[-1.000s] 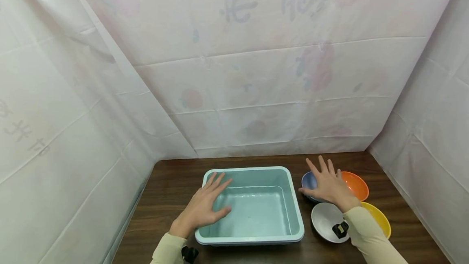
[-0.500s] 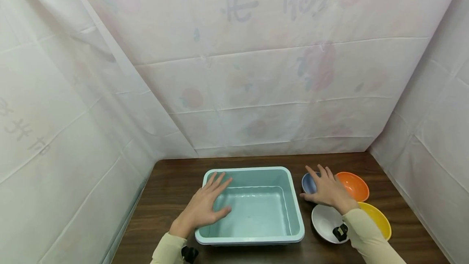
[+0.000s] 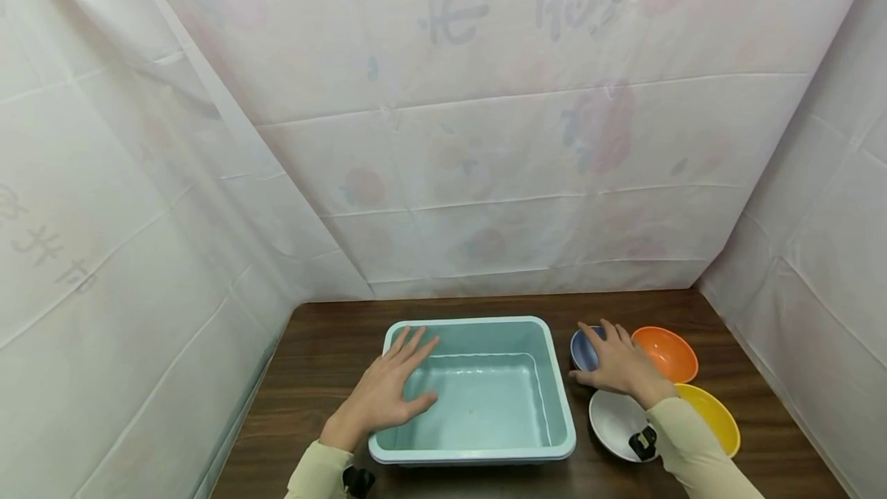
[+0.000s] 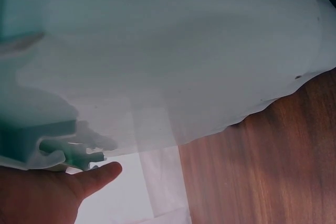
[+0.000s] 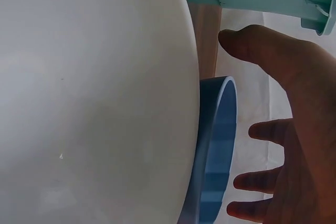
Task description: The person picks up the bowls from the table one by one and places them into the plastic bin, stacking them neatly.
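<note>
A pale green plastic basin point(image 3: 471, 454) stands on the dark wooden table. My left hand point(image 3: 388, 395) is spread over its left side, fingers straight; whether it touches the rim is hard to tell. The left wrist view shows that thumb beside the basin's outer wall point(image 4: 131, 66). My right hand point(image 3: 624, 366) hovers over the blue bowl point(image 3: 584, 349) with fingers apart, partly covering it. In the right wrist view, a gap shows between those fingers and the blue bowl's rim point(image 5: 234, 108). The white bowl point(image 3: 615, 426) lies nearer, under the right wrist.
An orange bowl point(image 3: 665, 353) sits behind the right hand, and a yellow bowl point(image 3: 717, 416) lies right of the white one, partly behind the sleeve. Pale printed sheets point(image 3: 499, 175) enclose the table at the back and both sides.
My right hand has lowered toward the blue bowl, its fingers coming nearer to the camera wearer and bending slightly. The left hand and basin have stayed in place.
</note>
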Demonstrator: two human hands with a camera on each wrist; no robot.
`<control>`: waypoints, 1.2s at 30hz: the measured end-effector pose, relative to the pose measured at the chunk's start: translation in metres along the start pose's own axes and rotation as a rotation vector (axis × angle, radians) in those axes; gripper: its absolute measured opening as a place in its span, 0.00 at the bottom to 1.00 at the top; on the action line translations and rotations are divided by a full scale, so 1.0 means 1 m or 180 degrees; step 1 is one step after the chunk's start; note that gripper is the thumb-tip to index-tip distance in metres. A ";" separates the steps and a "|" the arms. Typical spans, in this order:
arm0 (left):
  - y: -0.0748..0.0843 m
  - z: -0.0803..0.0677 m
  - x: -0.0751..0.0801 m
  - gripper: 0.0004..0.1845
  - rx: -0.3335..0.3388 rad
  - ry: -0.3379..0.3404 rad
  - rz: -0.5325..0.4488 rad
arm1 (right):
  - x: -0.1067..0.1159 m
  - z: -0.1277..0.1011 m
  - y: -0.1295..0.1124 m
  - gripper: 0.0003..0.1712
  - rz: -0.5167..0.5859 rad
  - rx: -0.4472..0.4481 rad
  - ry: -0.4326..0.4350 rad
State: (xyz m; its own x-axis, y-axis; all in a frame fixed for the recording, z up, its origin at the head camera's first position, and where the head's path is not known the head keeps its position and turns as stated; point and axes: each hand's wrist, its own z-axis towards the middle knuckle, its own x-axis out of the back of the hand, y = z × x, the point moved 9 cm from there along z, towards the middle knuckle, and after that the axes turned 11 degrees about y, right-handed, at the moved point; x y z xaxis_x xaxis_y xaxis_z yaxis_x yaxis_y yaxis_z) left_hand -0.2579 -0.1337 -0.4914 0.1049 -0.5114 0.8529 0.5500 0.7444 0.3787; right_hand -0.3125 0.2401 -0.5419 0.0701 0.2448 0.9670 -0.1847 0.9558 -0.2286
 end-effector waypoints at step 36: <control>0.000 -0.001 0.001 0.46 0.0067 -0.0035 -0.0074 | -0.007 0.003 0.004 0.49 -0.0031 -0.0099 -0.0227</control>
State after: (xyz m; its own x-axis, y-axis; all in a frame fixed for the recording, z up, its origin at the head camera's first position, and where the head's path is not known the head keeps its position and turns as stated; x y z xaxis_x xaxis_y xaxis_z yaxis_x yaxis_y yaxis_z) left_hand -0.2568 -0.1343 -0.4909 0.0831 -0.5240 0.8477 0.5347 0.7412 0.4057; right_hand -0.3162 0.2419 -0.5492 0.0015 0.2244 0.9745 -0.1536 0.9630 -0.2215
